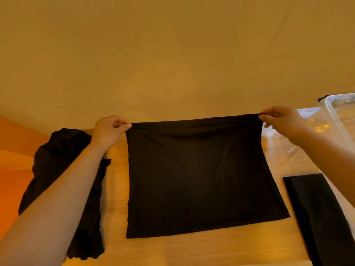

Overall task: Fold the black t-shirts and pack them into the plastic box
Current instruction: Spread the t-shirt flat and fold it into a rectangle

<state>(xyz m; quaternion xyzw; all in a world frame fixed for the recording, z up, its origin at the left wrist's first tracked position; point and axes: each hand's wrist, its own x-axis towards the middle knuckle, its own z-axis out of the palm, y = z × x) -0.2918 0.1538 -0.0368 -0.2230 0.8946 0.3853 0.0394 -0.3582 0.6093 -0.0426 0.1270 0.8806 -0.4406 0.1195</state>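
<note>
A light wooden counter (192, 250) carries everything, with a plain tan wall behind it. In the middle of the counter lies a black t-shirt (201, 179), folded into a broad rectangle; its near edge rests flat on the wood while its far edge is lifted and pulled taut between the two hands. To the left of it, partly under the left forearm, sits a crumpled pile of black shirts (55, 166), touching the counter's left edge and just beside the spread shirt without overlapping it. At the right, a clear plastic box (338, 116) stands at the counter's far right corner, only partly in view, its rim just beyond the right wrist. Nearer the viewer on the right lies a folded shirt (322, 214), a narrow dark strip set apart from the spread one by a band of bare wood. The left hand (109, 129) pinches the far left corner of the spread shirt between thumb and curled fingers. The right hand (278, 118) pinches the far right corner the same way, thumb beneath and fingers above the cloth's edge.
</note>
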